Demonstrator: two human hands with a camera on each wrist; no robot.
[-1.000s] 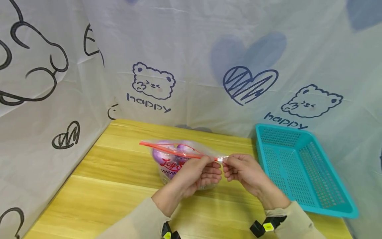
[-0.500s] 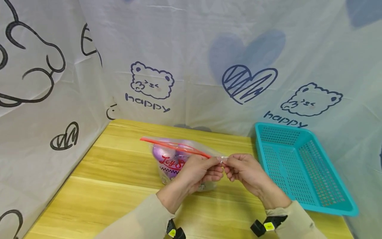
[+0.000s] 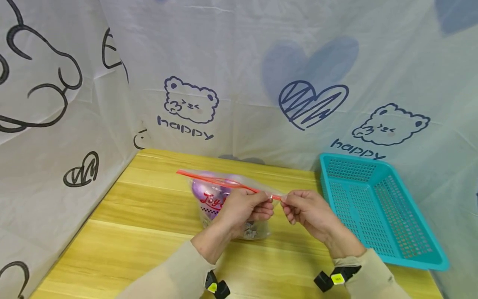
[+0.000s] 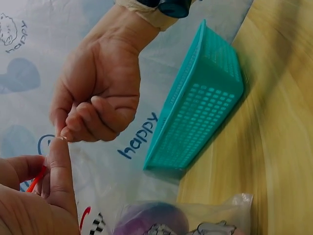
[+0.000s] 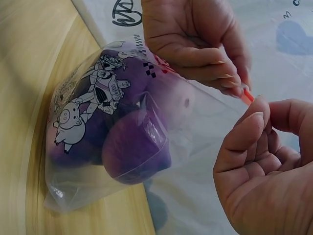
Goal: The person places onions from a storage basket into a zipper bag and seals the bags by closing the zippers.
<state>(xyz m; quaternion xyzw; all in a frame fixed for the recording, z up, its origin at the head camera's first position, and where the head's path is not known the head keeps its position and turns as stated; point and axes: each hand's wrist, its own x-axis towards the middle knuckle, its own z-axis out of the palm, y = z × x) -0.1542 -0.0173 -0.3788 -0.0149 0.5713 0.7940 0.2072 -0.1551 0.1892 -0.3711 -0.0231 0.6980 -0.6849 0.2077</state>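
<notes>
A clear zip bag with red lettering and cartoon prints stands on the table, holding several purple, roundish balls. Along its top runs a red zip strip, whose two sides are spread apart over the left part. My left hand pinches the strip near its right end, with a small whitish piece showing at the thumb tip. Just to the right, my right hand pinches the strip's end corner between thumb and forefinger. A short red length shows between the two hands. In the right wrist view, the bag's lower part hangs beside both hands.
A turquoise perforated basket stands on the right side of the yellow wood-grain table. Behind and to the left hang white sheets printed with bears and hearts. Each wrist wears a black camera strap.
The hands first came together at the strip's right end. Since then my left hand has slid slightly left along it, baring a short red length. My right hand has stayed at the end.
</notes>
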